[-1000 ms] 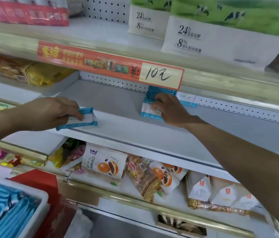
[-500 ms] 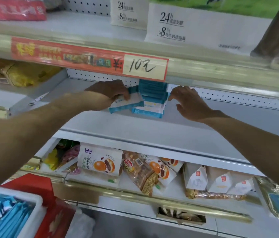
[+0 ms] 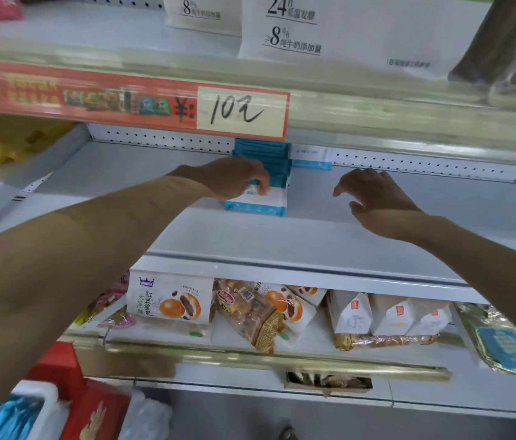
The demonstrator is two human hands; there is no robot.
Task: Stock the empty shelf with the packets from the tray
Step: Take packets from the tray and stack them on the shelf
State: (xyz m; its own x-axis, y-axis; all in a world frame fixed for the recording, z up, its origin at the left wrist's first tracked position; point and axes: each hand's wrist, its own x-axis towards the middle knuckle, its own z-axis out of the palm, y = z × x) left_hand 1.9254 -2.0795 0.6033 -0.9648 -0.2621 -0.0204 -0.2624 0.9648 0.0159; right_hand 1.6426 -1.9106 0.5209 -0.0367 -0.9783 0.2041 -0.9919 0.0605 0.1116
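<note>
Packet (image 3: 263,202) now under left hand (image 3: 234,180)

L hand (image 3: 234,181) holds front pkt (image 3: 258,203), R hand (image 3: 374,195) hovers.

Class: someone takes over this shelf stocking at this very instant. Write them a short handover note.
Left hand: grips the top of the front packet.
Right hand: open, holding nothing, above the shelf.
Done: a row of packets stands toward the shelf's back, a lone packet to its right.
Left: blue packets lie in the tray, bottom left; shelve them.
</note>
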